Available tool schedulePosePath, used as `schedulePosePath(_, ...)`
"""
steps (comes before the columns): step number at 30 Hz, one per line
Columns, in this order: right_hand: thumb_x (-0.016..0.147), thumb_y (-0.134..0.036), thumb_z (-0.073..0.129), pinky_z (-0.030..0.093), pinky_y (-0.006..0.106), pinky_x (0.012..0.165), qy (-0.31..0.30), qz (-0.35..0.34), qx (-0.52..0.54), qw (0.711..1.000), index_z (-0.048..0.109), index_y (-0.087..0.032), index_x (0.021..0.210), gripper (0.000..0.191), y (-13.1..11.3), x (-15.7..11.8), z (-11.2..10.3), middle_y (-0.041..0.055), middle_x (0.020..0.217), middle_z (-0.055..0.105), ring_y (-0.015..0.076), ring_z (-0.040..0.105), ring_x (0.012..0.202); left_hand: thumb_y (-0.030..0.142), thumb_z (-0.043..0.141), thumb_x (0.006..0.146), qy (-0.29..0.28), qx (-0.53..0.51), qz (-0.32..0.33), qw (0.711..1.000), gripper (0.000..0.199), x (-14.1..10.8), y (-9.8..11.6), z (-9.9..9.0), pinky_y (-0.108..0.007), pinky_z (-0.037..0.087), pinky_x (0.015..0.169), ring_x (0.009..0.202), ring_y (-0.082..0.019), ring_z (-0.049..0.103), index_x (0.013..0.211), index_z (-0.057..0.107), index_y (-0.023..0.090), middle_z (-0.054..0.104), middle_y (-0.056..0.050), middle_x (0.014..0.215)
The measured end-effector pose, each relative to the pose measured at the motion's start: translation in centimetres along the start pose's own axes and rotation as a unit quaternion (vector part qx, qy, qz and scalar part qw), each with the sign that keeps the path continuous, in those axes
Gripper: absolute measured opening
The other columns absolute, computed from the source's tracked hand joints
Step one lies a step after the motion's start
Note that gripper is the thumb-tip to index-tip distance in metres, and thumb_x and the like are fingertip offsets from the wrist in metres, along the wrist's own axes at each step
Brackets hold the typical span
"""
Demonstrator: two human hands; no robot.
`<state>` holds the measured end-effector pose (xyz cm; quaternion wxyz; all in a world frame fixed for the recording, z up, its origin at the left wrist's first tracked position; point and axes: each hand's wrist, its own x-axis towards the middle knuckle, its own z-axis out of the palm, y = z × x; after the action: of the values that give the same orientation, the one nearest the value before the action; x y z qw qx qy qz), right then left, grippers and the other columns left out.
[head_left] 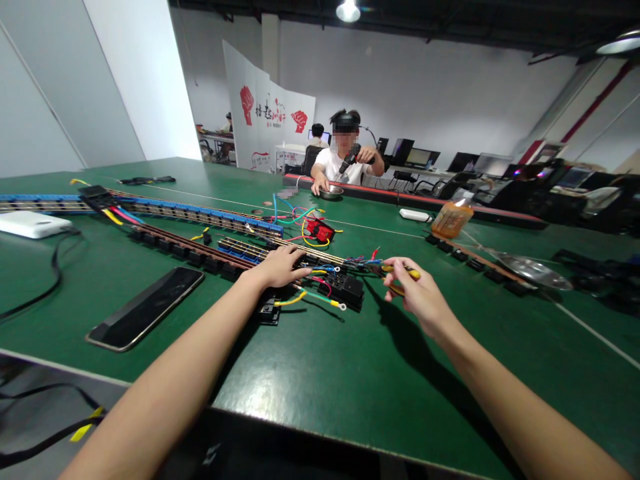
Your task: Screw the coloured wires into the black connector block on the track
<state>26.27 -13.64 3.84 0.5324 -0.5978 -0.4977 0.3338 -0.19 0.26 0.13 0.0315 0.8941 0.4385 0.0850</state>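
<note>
Under the bright lamp of a pale-walled room, with a white banner (250, 113) bearing red fists standing at the back, the green bench (300, 393) stretched wide and here was the action, right in its middle! The left hand (283, 267) lay palm down, fingers spread and open, across a rail assembly (325, 254) of long thin rods, which ran over the bench in front of the person. And over at the assembly's right-hand end, the right hand (407, 283) was closed around yellow-handled pliers (414, 273), their tips turned towards a bundle of coloured wires (357, 263); whether they bit on a wire could not be told, too small to see! Just below those wires sat a black connector block (345, 290), and near it a green lead (320, 299) ended in a ring terminal. Beyond, a red block (320, 231) rested among loose coloured wires. Out on the left, a dark phone (145, 308) lay flat, with a white device (33, 225) farther off by the edge. To the right, a bottle (453, 219) of amber liquid stood tilted in view, a shiny metal dish (535, 272) near it. And across the bench, a co-worker (325, 163) held a dark power tool (350, 159), one hand at a small metal bowl (331, 193)!
</note>
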Motion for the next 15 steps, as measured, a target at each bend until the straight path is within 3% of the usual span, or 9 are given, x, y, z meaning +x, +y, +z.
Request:
schedulePosePath(5,0.076,-0.07,0.059,0.046,0.026,0.047,-0.019,-0.036,-0.021,0.999,0.061,-0.02,0.096,0.054,0.9,0.6,-0.4,-0.0012,0.067,0.057,0.0143,0.057,0.053,0.059,0.042,0.092,0.001,0.003,0.006,1.0,0.064,0.0,0.0,-0.1,-0.045,0.036,0.108,0.135,-0.032,0.041,0.142,0.047,0.019,0.042,-0.015,0.149)
schedulePosePath(9,0.086,-0.065,0.05,0.049,0.029,0.055,-0.007,-0.076,-0.124,0.989,0.062,-0.022,0.1,0.047,1.5,0.4,-0.4,0.001,0.069,0.06,0.0166,0.06,0.056,0.06,0.042,0.092,0.0,0.005,0.007,1.0,0.065,0.0,0.0,-0.1,-0.044,0.036,0.108,0.134,-0.032,0.042,0.142,0.047,0.018,0.043,-0.015,0.148)
schedulePosePath(15,0.094,-0.05,0.041,0.044,0.032,0.06,0.0,-0.128,-0.359,0.924,0.06,-0.027,0.109,0.033,1.5,-0.9,0.8,0.0038,0.075,0.066,0.0215,0.062,0.063,0.06,0.043,0.092,0.008,0.004,0.012,1.0,0.064,0.1,-0.2,0.1,-0.044,0.036,0.108,0.134,-0.031,0.042,0.14,0.048,0.018,0.044,-0.015,0.147)
